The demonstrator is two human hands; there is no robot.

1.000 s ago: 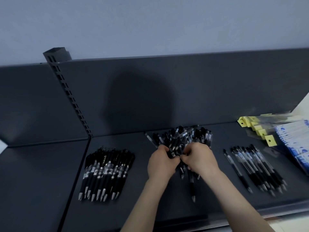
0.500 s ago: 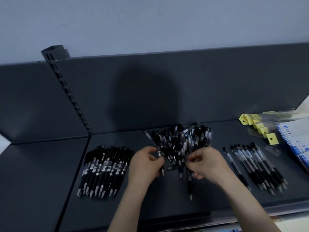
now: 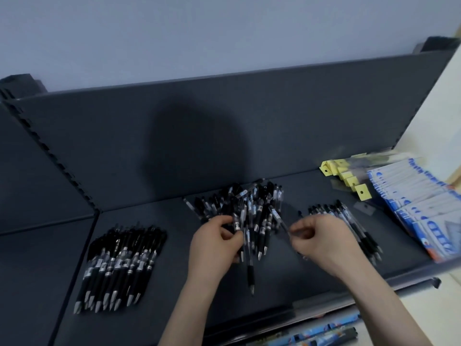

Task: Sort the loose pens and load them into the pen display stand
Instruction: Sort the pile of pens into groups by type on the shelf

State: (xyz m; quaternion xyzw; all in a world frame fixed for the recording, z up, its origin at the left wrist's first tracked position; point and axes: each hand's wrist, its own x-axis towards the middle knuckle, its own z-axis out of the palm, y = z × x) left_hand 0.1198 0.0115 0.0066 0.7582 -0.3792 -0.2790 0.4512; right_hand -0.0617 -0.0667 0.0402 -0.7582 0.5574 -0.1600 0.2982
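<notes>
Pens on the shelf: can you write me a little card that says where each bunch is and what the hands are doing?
Shelf: dark grey, holds everything
Left bunch: neat, tips toward the person
Middle heap: jumbled pens, both hands at it
Right row: neat, partly behind the right hand
Left hand: grips a pen from the heap
Right hand: pinches a slanted pen
Far right: yellow tags, blue-and-white packets
</notes>
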